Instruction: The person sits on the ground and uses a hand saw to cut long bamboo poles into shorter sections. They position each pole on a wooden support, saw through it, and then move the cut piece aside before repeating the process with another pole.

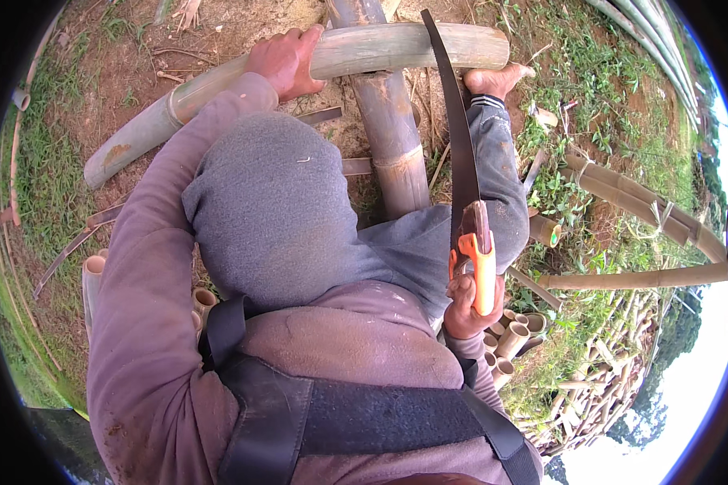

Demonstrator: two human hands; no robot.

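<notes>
A thick pale-green bamboo pole (388, 48) lies crosswise in front of me, resting over another bamboo pole (392, 137) that runs away from me. My left hand (287, 65) grips the pole from above, left of that crossing. In my right hand (473, 303), beside my bent knee, is a handsaw (461, 145), its orange handle (484, 271) inside my closed fingers. The long dark curved blade points away from me and passes over the pole's right part; whether its teeth touch the bamboo I cannot tell. My bare foot (493, 79) is at the pole's right end.
Short cut bamboo tubes (512, 339) stand at my right side, with more tubes (205, 301) at my left. Tied bamboo lengths (639, 198) lie right, near a heap of cut pieces (598, 388). Long green poles (655, 40) lie far right. Sawdust and grass cover the ground.
</notes>
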